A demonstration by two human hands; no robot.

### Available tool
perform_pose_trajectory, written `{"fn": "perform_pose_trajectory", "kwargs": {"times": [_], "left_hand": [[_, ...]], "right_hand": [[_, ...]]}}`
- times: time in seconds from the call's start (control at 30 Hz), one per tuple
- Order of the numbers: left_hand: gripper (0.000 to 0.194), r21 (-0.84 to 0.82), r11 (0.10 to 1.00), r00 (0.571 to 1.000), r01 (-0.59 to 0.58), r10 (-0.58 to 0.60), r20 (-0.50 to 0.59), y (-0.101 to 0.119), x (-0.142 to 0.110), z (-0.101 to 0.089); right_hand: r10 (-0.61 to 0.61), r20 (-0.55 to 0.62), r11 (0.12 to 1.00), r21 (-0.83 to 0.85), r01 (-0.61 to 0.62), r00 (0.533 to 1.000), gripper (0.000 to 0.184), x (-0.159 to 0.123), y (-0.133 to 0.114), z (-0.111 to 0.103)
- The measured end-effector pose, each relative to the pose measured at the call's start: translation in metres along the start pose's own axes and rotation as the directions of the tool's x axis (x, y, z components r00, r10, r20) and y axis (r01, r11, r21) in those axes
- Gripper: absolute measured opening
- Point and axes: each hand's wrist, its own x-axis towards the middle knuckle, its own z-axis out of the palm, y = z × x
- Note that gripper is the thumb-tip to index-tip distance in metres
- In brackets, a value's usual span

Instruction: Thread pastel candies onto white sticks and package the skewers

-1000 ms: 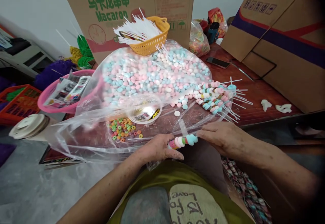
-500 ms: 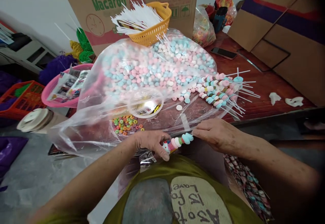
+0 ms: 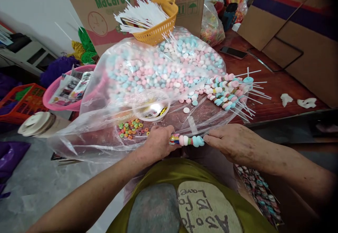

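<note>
Gripping one end of a pink, white and light-blue row of marshmallow-like sweets by the dark-red wooden counter, the left hand is steadying it while the right hand is pinching the blue end, ideally without squashing it.

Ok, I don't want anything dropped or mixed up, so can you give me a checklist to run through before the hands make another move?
1. Left hand holding the skewer: ok, closed around one end.
2. Right hand gripping the blue end: cannot tell; fingertips are there, but any grip is hidden.
3. Ring pieces gathered in the clear tub: not ok, loose beside it.
4. White sticks in the yellow basket: ok, heaped.
5. Phone away from both hands: ok.
</note>
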Motion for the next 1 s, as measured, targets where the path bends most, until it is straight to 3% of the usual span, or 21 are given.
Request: {"fn": "perform_pose_trajectory", "kwargs": {"times": [0.1, 0.17, 0.23, 0.33, 0.5, 0.63, 0.77, 0.83, 0.93, 1.0], "left_hand": [[0.014, 0.236, 0.966, 0.973, -0.108, 0.152, -0.175, 0.000, -0.002, 0.004], [0.012, 0.233, 0.964, 0.967, -0.129, 0.175, -0.185, 0.001, -0.001, 0.005], [0.018, 0.102, 0.990, 0.987, -0.101, 0.112, -0.111, 0.001, 0.000, 0.004], [0.034, -0.198, 0.980, 0.995, 0.001, 0.020, 0.102, 0.000, 0.002, -0.003], [0.045, -0.513, 0.852, 0.919, 0.103, 0.116, 0.377, -0.004, 0.005, -0.012], [0.043, -0.539, 0.840, 0.856, 0.068, 0.229, 0.464, 0.003, 0.010, -0.013], [0.039, -0.483, 0.876, 0.850, 0.000, 0.254, 0.461, 0.001, 0.014, -0.016], [0.045, -0.522, 0.853, 0.847, -0.019, 0.292, 0.445, -0.008, 0.013, -0.019], [0.043, -0.621, 0.782, 0.784, 0.060, 0.348, 0.514, -0.023, 0.012, -0.022], [0.033, -0.584, 0.806, 0.761, 0.094, 0.320, 0.565, -0.027, 0.010, -0.021]], "right_hand": [[0.080, 0.020, 0.994, 0.072, -0.081, 0.997, 0.020, 0.003, -0.003, -0.003], [0.092, -0.009, 0.991, 0.094, -0.091, 0.996, 0.020, 0.005, -0.004, -0.003], [0.060, -0.073, 0.997, 0.059, -0.056, 0.996, 0.023, 0.008, -0.004, -0.004], [-0.045, -0.158, 0.996, -0.088, 0.031, 0.986, 0.023, 0.009, -0.002, -0.006], [-0.244, -0.196, 0.954, -0.223, 0.199, 0.950, 0.018, 0.009, -0.003, -0.007], [-0.248, -0.204, 0.959, -0.186, 0.212, 0.947, 0.019, 0.017, -0.007, -0.001], [-0.228, -0.166, 0.970, -0.123, 0.210, 0.959, 0.020, 0.023, -0.005, 0.004], [-0.227, -0.179, 0.970, -0.130, 0.205, 0.957, 0.022, 0.021, -0.002, 0.004], [-0.264, -0.227, 0.960, -0.161, 0.231, 0.938, 0.023, 0.016, 0.000, 0.002], [-0.284, -0.234, 0.953, -0.175, 0.248, 0.930, 0.021, 0.015, -0.001, 0.001]]}}
